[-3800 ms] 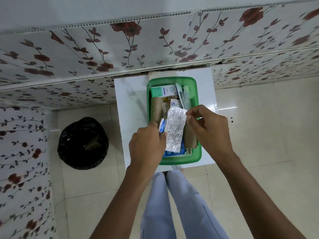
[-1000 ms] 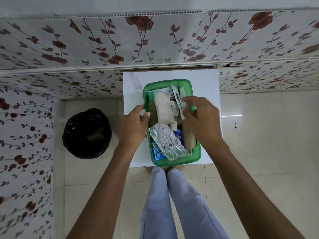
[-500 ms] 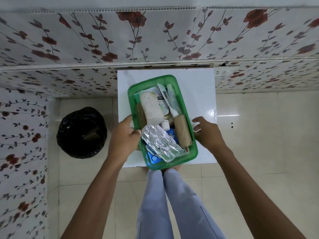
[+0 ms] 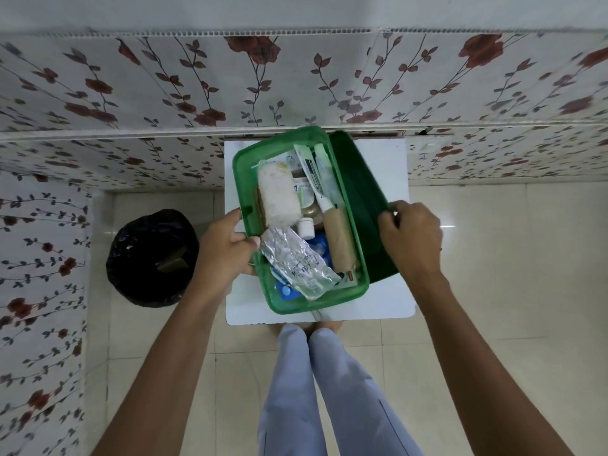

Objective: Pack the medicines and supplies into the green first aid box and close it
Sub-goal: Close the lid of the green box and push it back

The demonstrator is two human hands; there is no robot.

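Note:
The green first aid box [image 4: 244,166] sits tilted on a small white table [image 4: 388,291], packed with supplies: a white gauze roll [image 4: 278,195], a brown bandage roll [image 4: 339,238], a crumpled foil blister pack [image 4: 296,261], a small white bottle [image 4: 306,227] and a tube [image 4: 317,174]. My left hand [image 4: 227,248] grips the box's left rim. My right hand [image 4: 411,235] holds the edge of the dark green lid [image 4: 358,199], which stands raised along the box's right side.
A bin lined with a black bag [image 4: 153,258] stands on the floor left of the table. A floral-patterned wall [image 4: 296,77] runs right behind the table. My legs in light trousers [image 4: 316,390] are below the table's front edge, on a tiled floor.
My right hand has taken hold of the lid and raised it beside the box. The box has shifted right, twisted further, and my left hand keeps hold of its left rim.

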